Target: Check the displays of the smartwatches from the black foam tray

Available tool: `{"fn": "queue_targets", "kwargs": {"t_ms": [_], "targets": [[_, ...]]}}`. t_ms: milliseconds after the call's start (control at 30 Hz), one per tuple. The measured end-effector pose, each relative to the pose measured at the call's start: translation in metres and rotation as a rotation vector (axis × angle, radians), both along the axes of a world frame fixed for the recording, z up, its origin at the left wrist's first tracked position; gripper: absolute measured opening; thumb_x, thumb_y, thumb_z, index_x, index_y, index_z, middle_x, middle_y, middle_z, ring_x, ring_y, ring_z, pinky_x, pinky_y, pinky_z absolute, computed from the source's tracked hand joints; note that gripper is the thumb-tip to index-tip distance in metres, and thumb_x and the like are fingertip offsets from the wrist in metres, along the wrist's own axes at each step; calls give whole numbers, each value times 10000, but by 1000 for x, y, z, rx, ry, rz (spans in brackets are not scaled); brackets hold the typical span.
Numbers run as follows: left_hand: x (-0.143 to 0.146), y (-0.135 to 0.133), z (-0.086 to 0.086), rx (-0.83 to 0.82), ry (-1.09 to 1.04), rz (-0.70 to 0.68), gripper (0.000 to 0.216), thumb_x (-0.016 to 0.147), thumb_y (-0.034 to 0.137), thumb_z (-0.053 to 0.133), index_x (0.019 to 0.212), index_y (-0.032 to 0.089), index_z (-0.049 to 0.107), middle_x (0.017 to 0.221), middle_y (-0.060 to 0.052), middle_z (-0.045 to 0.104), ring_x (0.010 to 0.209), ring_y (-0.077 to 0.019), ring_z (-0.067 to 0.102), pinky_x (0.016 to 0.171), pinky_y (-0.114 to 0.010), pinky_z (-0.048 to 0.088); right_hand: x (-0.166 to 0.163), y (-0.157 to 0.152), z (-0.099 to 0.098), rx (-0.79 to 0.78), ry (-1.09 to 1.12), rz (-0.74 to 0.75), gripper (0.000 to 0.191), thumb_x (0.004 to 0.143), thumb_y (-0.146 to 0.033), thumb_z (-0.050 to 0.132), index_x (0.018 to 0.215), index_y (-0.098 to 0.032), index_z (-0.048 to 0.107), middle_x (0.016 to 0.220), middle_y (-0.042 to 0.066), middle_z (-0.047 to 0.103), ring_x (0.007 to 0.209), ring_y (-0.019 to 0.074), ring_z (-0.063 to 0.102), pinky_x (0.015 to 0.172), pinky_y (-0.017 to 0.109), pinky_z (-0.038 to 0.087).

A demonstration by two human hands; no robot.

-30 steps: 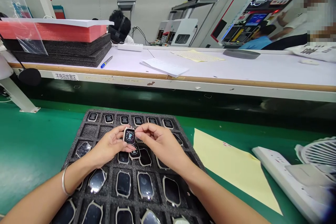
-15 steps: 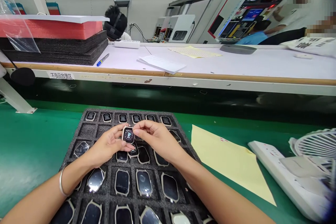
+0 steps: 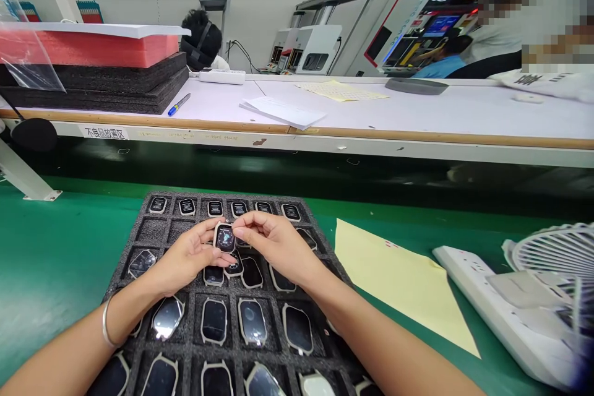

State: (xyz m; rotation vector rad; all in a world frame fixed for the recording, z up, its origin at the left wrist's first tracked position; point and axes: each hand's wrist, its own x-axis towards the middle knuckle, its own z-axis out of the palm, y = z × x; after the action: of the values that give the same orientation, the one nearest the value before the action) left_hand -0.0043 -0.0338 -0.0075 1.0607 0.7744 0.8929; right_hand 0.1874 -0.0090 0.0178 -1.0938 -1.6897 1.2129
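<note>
A small watch body [image 3: 225, 237] with a lit screen is held up above a black foam tray [image 3: 160, 231]. My left hand [image 3: 185, 257] grips it from the left, thumb and fingers closed on its sides. My right hand [image 3: 273, 244] pinches its right edge at the top corner. The tray's pockets hold several more watch bodies with dark screens, some shining with protective film [image 3: 167, 317]. A silver bangle [image 3: 106, 325] circles my left wrist.
A yellow paper sheet [image 3: 399, 281] lies right of the tray on the green mat. A white power strip [image 3: 501, 315] and a white fan [image 3: 557, 253] sit at the right. A white bench [image 3: 371, 114] behind carries stacked foam [image 3: 102, 77], papers and a pen. Other people sit beyond it.
Both hands and the watch body have stayed together. The view has drifted slightly, so everything sits a little to the left and lower than before.
</note>
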Motion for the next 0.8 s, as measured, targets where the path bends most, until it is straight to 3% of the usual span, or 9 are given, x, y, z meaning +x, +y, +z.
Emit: {"fn": "queue_targets", "kwargs": {"t_ms": [800], "targets": [[0,0,1,24,14,1,557,808,276,719,1322,211,516,1317,-151,573,851,-177,720,851,-353,546,-3,0,-4,74,-83,-34,130,819,-293,608,841,-191,686,841,39,724,734,179,635,707,322,493]]}}
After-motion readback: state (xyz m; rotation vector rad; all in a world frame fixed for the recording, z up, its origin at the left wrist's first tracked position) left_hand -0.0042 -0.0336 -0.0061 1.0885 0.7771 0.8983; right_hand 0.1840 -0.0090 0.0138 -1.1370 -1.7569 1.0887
